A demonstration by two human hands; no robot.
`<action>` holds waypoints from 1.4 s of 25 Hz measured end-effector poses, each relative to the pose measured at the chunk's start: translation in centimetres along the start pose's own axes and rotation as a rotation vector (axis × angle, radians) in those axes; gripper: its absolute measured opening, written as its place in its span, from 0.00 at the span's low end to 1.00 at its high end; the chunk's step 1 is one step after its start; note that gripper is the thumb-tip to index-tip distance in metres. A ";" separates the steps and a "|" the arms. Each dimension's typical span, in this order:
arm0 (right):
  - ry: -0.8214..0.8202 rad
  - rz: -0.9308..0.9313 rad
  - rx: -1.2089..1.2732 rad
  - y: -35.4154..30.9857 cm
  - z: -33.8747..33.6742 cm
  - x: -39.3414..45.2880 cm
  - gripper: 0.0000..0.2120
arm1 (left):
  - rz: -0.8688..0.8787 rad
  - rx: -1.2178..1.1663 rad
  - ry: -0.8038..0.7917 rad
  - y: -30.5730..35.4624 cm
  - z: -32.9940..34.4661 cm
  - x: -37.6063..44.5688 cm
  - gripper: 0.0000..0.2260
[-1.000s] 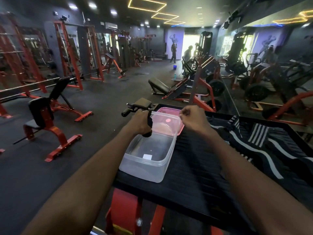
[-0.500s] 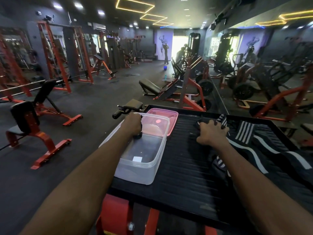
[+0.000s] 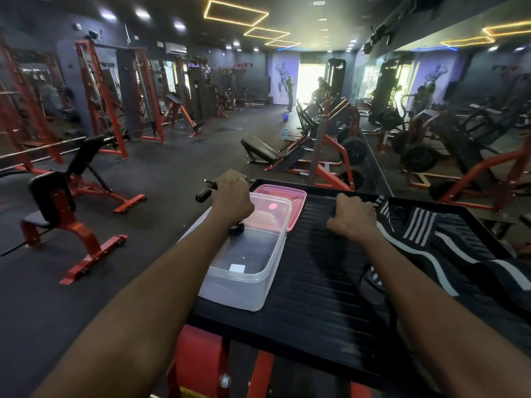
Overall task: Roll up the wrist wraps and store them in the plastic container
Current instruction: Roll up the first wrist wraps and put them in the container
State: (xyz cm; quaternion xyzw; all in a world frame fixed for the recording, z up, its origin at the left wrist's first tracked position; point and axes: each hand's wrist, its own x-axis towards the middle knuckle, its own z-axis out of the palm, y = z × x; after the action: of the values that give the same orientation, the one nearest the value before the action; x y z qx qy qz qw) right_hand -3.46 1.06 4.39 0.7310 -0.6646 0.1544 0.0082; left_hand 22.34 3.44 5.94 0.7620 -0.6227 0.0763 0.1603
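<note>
A clear plastic container stands on the left part of a black ribbed platform. Over its far end my left hand holds a small rolled black wrist wrap, which pokes out below the fingers. Behind the container lies its pink lid. My right hand rests curled at the platform's far side, gripping the end of a black wrist wrap with white stripes. That wrap and others lie unrolled across the right side. A small rolled piece sits beside my right forearm.
The platform sits on a red machine frame, with a black handle past its far left corner. Red benches, racks and a leg press fill the gym floor. A mirror wall runs along the right. A person stands far off by the doorway.
My right hand moved from beside the container's far end to the right and took hold of the striped wrap's end. My left hand stayed over the container with the rolled wrap, slightly lower.
</note>
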 end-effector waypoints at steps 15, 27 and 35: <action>-0.005 -0.392 0.328 -14.3 -0.9 2.0 0.19 | 0.131 0.097 0.032 -1.9 -2.7 -0.9 0.13; -0.146 -0.377 0.131 -15.1 5.3 3.5 0.14 | 0.150 0.108 -0.069 -3.8 -0.2 -0.4 0.10; -0.176 -0.365 0.084 -14.8 4.8 3.5 0.14 | 0.100 -0.039 -0.024 -4.9 0.0 -0.7 0.12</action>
State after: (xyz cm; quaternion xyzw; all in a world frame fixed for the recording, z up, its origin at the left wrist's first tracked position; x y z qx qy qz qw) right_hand 12.28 -1.60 3.51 0.8498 -0.5121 0.1135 -0.0527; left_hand 26.97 4.98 4.98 0.7274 -0.6634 0.0627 0.1637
